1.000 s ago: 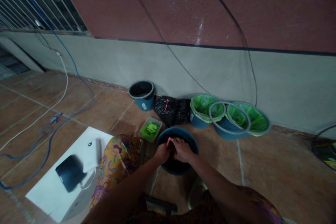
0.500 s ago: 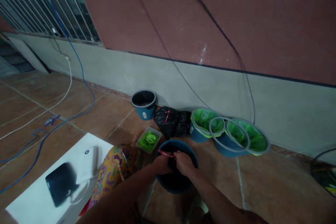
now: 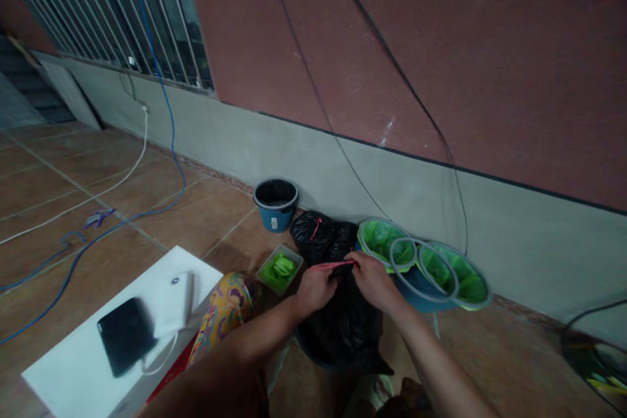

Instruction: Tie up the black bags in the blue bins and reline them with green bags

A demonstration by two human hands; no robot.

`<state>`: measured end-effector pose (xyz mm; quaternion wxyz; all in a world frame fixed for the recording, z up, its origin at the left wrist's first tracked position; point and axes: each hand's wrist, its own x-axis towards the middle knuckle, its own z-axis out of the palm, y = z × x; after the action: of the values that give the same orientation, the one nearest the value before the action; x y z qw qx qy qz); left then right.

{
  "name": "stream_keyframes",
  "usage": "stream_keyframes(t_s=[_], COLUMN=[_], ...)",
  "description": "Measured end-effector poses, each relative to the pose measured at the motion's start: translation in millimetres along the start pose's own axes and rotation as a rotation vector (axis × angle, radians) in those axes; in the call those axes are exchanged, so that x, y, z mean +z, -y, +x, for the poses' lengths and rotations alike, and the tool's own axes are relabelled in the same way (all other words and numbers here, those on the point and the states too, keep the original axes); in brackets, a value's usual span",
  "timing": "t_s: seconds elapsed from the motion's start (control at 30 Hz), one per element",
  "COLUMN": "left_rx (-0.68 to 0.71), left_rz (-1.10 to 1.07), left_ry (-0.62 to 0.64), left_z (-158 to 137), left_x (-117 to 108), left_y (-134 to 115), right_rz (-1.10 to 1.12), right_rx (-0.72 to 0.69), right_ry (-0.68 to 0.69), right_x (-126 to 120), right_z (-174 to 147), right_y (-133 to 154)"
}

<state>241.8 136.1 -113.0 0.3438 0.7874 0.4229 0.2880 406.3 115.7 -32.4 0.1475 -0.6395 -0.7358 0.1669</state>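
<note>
A black trash bag (image 3: 349,323) hangs partly out of a blue bucket (image 3: 309,351) in front of me, its lower part still over the rim. A red drawstring (image 3: 333,265) stretches taut across the bag's top. My left hand (image 3: 316,289) is closed on the string's left side and the bag's neck. On the other side, my right hand (image 3: 375,279) pinches the string's right end. Behind the bag, against the wall, lie black tied trash bags (image 3: 317,238), one with a red tie on top.
By the wall stands a blue bucket (image 3: 275,206) with a black lining. Two buckets with green liners (image 3: 385,238) stand at right, loose grey rings (image 3: 425,266) on them. A tub of green bags (image 3: 280,269) sits left of my hands. A white board (image 3: 63,362) holds a phone (image 3: 126,336) and power bank (image 3: 174,300).
Both hands have risen from inside the bucket, pulling the black trash bag up and partly out by its red drawstring. The hands have moved a little apart, and the view has shifted.
</note>
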Motion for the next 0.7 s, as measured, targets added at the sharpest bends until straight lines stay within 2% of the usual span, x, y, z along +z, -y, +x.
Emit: stream_keyframes(t_s=[0.1, 0.17, 0.3, 0.5, 0.6, 0.7], left_rx=[0.081, 0.081, 0.026, 0.091, 0.014, -0.106], left_rz=[-0.023, 0.022, 0.152, 0.137, 0.119, 0.119], left_ry=[-0.066, -0.089, -0.092, -0.195, -0.242, -0.296], left_z=[17.9, 30.3, 53.3, 82.8, 97.5, 110.7], left_x=[-29.2, -46.5, -70.5, -86.1, -85.9, -77.1], left_y=[-27.2, -40.6, -51.9, -41.1, -25.1, 0.3], right_rz=[0.014, 0.027, 0.026, 0.068, 0.096, 0.124], right_rx=[-0.029, -0.035, -0.038, -0.031, 0.034, 0.102], right_ry=[-0.099, -0.148, -0.237, -0.377, -0.431, -0.408], right_x=[-39.6, -61.1, -84.7, -84.3, -73.1, -54.2], right_z=[13.0, 22.7, 43.1, 93.6, 129.7, 165.9], right_y=[15.9, 23.8, 29.5, 12.8, -2.0, -16.8])
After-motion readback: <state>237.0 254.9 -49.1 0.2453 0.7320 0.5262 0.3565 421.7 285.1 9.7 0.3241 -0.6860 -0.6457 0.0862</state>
